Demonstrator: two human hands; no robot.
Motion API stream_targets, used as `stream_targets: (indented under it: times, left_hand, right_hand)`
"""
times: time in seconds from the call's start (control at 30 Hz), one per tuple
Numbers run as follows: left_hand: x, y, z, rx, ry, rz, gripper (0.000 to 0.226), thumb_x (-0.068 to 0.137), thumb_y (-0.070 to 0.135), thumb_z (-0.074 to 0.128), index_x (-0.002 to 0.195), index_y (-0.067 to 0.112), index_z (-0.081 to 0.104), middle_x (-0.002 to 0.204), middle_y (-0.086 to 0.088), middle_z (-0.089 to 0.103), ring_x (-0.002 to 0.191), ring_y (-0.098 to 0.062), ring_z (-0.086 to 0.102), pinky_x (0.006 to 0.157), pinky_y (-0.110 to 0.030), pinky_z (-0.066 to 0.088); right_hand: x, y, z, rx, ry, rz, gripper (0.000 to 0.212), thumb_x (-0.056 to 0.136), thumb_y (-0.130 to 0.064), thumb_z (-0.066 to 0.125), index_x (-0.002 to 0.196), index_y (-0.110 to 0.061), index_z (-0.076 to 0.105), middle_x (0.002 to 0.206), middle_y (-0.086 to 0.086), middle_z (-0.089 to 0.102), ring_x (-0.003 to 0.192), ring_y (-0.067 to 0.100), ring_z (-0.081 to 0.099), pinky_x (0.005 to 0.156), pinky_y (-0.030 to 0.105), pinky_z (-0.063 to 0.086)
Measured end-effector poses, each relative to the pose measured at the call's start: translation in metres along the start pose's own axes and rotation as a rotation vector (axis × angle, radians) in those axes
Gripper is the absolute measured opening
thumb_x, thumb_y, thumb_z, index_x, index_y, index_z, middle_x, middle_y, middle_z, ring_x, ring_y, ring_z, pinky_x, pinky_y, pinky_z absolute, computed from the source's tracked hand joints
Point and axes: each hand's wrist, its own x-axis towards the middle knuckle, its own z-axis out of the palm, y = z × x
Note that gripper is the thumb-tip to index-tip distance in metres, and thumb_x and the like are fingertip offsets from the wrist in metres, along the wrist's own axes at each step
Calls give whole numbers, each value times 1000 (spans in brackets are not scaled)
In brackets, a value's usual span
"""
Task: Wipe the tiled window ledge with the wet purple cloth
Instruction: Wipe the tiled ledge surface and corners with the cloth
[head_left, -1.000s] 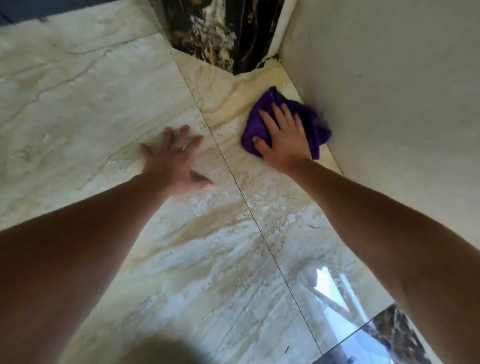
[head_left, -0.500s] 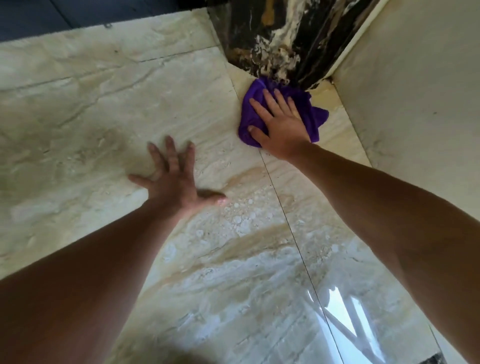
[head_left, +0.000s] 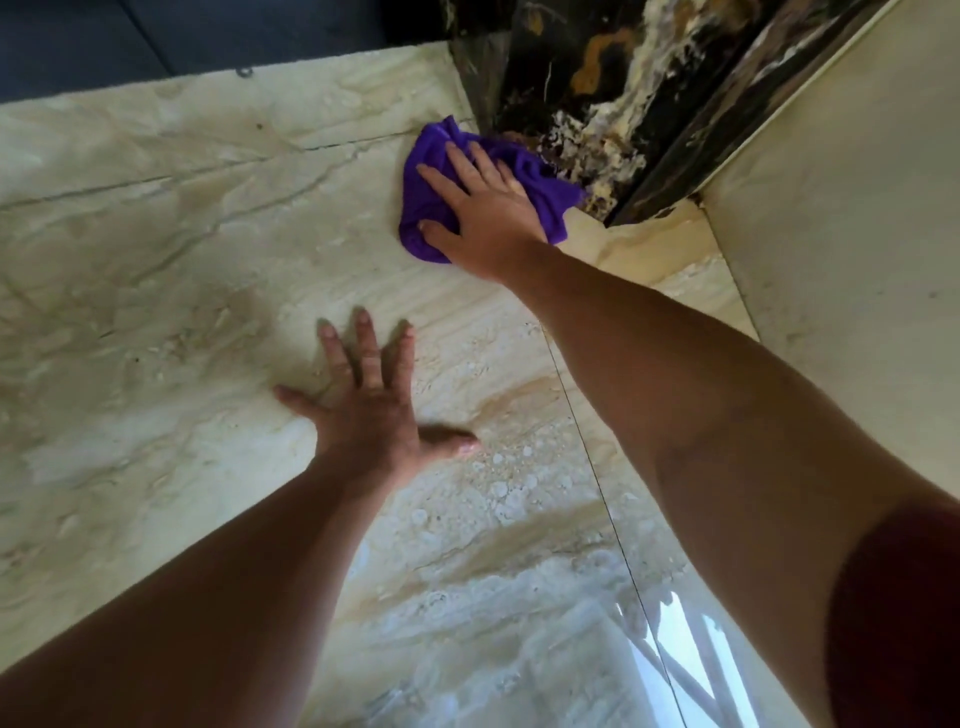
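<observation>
The purple cloth (head_left: 431, 171) lies bunched on the cream marble-patterned tiled ledge (head_left: 156, 249), at the foot of a dark black-and-gold marble column. My right hand (head_left: 483, 213) presses flat on top of the cloth, fingers spread toward the far edge, and covers its middle. My left hand (head_left: 369, 405) rests palm down on the bare tile, nearer to me and left of the grout line, with its fingers apart and nothing in it.
The black-and-gold column (head_left: 597, 93) rises at the far right of the ledge. A plain cream wall (head_left: 841, 208) bounds the right side. A dark surface (head_left: 182, 36) lies past the ledge's far edge. Glossy tile near me reflects a window (head_left: 675, 654).
My right hand has slid the cloth from the right wall corner leftward, across the grout line, to the left of the column's foot. My left hand has stayed planted on the tile.
</observation>
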Motion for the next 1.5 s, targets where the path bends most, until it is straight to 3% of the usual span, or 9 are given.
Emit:
stream_targets:
  times: [0.3, 0.47, 0.63, 0.83, 1.0, 1.2, 1.27, 1.37, 1.5]
  left_hand:
    - [-1, -1, -4, -33, -35, -13, 145, 43, 103, 44, 151, 39, -29, 154, -2, -49, 139, -36, -46, 99, -88, -2]
    - [-2, 3, -5, -13, -43, 2, 145, 42, 103, 40, 150, 39, -31, 153, -2, -50, 139, -36, -46, 99, -88, -2]
    - [3, 11, -9, 32, -86, -36, 151, 43, 98, 49, 152, 31, -31, 154, -8, -48, 141, -43, -40, 101, -87, 4]
    - [6, 8, -7, 61, -92, -11, 151, 43, 99, 46, 151, 28, -32, 153, -10, -48, 141, -44, -39, 101, -86, 1]
    - [4, 8, -5, 108, -101, -14, 151, 44, 102, 44, 152, 26, -30, 154, -10, -48, 141, -45, -39, 100, -86, 1]
    - [6, 11, -11, 153, -130, -78, 152, 46, 101, 49, 151, 26, -31, 155, -10, -46, 142, -46, -37, 104, -84, 3]
    - [1, 15, -22, 153, -136, -85, 149, 49, 98, 50, 155, 24, -23, 160, -14, -36, 145, -50, -29, 111, -78, 2]
    - [-3, 15, -50, 206, -167, -95, 134, 55, 99, 31, 160, 18, 15, 167, -21, -2, 152, -45, -7, 122, -59, 3]
    - [-35, 45, -58, 320, -143, -39, 92, 87, 80, 40, 148, 11, 47, 168, -16, 2, 154, -36, -7, 121, -60, 11]
  right_hand:
    - [-127, 96, 24, -84, 16, -20, 68, 99, -66, 28, 160, -37, 16, 171, 0, 11, 158, 23, 6, 127, 48, 9]
    - [-202, 167, 32, -108, 25, 152, 72, 98, -63, 24, 161, -30, 18, 170, 7, 13, 157, 28, 7, 126, 50, 10]
    - [-157, 158, 27, -25, 80, 343, 74, 98, -64, 24, 162, -28, 13, 171, 11, 6, 157, 30, 3, 125, 48, 8]
    - [-163, 156, 27, -41, 105, 351, 72, 99, -64, 23, 161, -29, 17, 170, 13, 12, 156, 34, 10, 125, 49, 11]
    - [-259, 152, 53, -18, 69, 263, 78, 96, -68, 30, 161, -29, 18, 170, 13, 11, 156, 34, 10, 125, 51, 12]
    - [-358, 135, 62, 23, -101, 276, 116, 71, -94, 38, 163, -30, 8, 171, 13, -2, 158, 31, -4, 126, 50, 6]
    - [-389, 131, 60, 25, -139, 290, 111, 73, -89, 38, 162, -31, 7, 171, 12, -3, 158, 30, -5, 126, 51, 7]
    - [-416, 117, 57, 8, -173, 391, 94, 85, -65, 53, 162, -27, 16, 169, 17, 11, 156, 36, 11, 121, 54, 24]
    - [-429, 82, 59, -82, -226, 647, 79, 86, -38, 66, 155, -13, 34, 151, 29, 42, 136, 47, 43, 99, 52, 47]
